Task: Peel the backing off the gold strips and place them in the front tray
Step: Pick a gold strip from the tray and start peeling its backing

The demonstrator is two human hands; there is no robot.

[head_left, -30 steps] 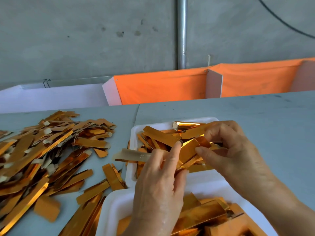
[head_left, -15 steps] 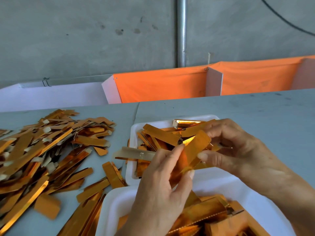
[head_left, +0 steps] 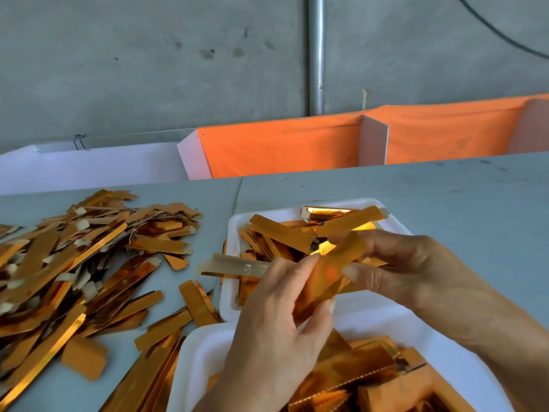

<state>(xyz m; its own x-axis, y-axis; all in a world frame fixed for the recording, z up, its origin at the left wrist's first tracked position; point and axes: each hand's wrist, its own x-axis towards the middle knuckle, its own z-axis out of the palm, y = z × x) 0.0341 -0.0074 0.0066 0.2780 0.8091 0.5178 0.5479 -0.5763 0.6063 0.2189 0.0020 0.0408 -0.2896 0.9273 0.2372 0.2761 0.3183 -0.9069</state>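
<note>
Both hands hold one gold strip [head_left: 329, 272] above the two white trays. My left hand [head_left: 276, 331] grips its lower end, and a pale backing piece [head_left: 234, 266] sticks out to the left from between its fingers. My right hand [head_left: 395, 269] pinches the strip's upper end between thumb and fingers. The nearer white tray [head_left: 193, 361] at the bottom holds several gold pieces. The farther white tray [head_left: 234, 227] behind it holds several more gold strips.
A big heap of loose gold strips [head_left: 74, 263] with pale tabs covers the grey table on the left. Orange cloth bins [head_left: 282, 147] with white dividers run along the table's far edge, in front of a concrete wall with a metal pipe [head_left: 316, 55].
The gold strip has been pulled straighter and flatter between the hands. My right hand has shifted slightly right and lower. The backing piece still juts out left of my left hand.
</note>
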